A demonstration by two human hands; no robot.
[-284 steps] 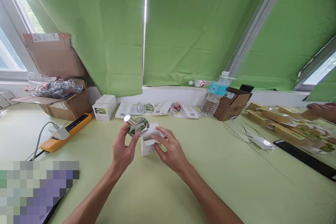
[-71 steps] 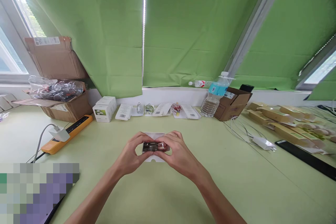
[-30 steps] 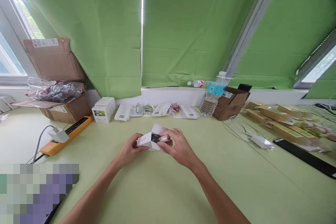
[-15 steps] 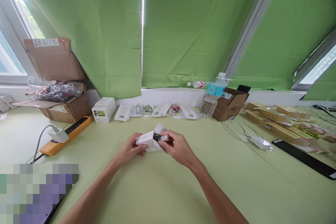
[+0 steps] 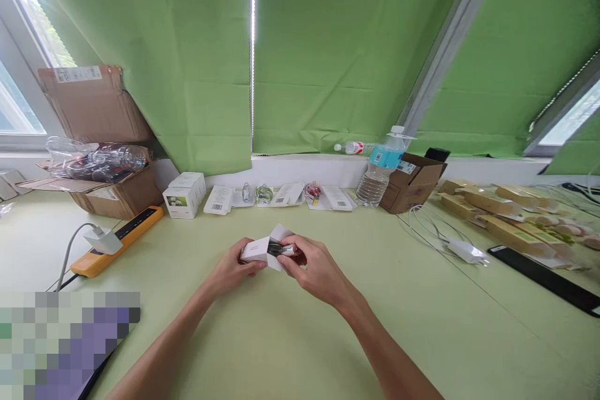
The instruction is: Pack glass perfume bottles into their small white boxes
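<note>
Over the pale-green table [image 5: 281, 331], the white box [image 5: 255, 250], mouth-up moments ago, is tipped sideways, clasped in my left hand [image 5: 231, 270], so my right hand [image 5: 316, 267], thumb and fingers pinching, gets straight at the silver-tipped item [image 5: 289, 250] jutting from its mouth.

The small white box [image 5: 254, 250], faintly printed, is tipped on its side between the left hand [image 5: 232, 270] and the right hand [image 5: 315, 267], its open, flapped end facing right; a shiny item [image 5: 274, 249], dark with a silvery end, pokes partly out of that opening
</note>
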